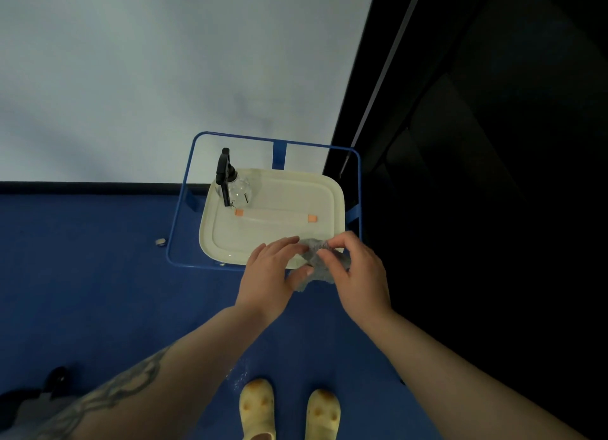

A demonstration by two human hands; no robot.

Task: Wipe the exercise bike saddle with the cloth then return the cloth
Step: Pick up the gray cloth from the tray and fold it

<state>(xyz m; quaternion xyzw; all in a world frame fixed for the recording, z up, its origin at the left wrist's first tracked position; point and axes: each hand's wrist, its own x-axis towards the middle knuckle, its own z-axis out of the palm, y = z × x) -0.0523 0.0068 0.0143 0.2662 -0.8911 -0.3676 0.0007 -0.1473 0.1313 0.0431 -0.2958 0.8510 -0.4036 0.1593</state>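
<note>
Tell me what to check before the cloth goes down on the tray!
1. Grey fuzzy cloth held by both hands: ok, left hand and right hand both pinch it.
2. Cloth over the cream plastic tray: ok, it hangs at the tray's near right corner.
3. Bare spot on the tray: ok, the middle is free.
4. Clear spray bottle with black trigger out of the way: ok, upright at the far left corner.
5. Tray sitting steady in the blue metal frame: cannot tell.
6. Bike saddle wiped: cannot tell, it is not in view.
</note>
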